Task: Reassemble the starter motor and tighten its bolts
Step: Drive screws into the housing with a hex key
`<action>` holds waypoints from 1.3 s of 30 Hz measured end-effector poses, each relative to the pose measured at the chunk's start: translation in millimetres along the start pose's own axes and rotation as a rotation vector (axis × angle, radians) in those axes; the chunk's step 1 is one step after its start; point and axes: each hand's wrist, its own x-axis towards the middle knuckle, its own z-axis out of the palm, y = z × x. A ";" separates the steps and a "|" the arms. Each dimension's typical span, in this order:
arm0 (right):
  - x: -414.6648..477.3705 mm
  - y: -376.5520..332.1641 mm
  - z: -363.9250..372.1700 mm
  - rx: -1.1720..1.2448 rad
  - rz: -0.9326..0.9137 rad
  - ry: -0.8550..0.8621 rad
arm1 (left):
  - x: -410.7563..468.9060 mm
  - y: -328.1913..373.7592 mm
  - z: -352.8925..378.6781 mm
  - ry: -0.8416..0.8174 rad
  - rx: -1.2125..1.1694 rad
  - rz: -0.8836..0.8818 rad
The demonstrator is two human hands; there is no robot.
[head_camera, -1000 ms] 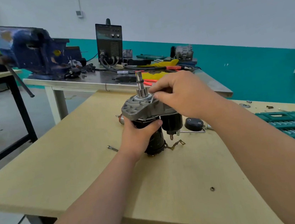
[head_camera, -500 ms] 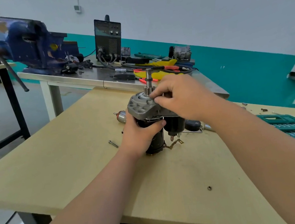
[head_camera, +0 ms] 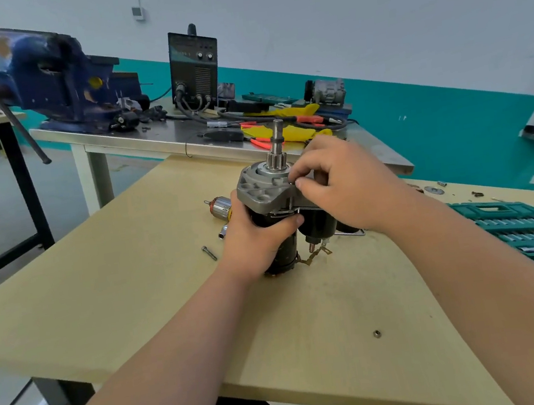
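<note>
While braced upright on the pale wooden bench point(head_camera: 134, 286), hand-starting a small bolt point(head_camera: 293, 182) in the black-bodied, grey-capped starter motor point(head_camera: 262, 192).
Fingers of left hand point(head_camera: 257, 242) clamped round the black body; fingers of right hand point(head_camera: 341, 189) pinched on the bolt. Next, likely: thread straight, then wrench tight. Since earlier, right fingers down from shaft base to housing edge.

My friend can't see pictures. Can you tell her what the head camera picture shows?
A person's left hand grips an upright starter motor on a wooden table while the right hand pinches a small part at its gray top. A loose bolt lies to the motor's left, and a green socket set sits at the right.
</note>
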 end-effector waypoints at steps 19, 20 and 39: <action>-16.6 -6.5 20.8 -0.008 -0.009 0.133 | -7.6 17.1 9.7 0.102 -0.115 0.042; -16.2 -6.2 20.8 0.004 -0.015 0.132 | -8.1 17.9 9.5 0.109 -0.113 0.053; -96.2 61.5 53.4 0.146 0.424 0.094 | -1.6 2.7 5.8 0.305 -0.122 0.027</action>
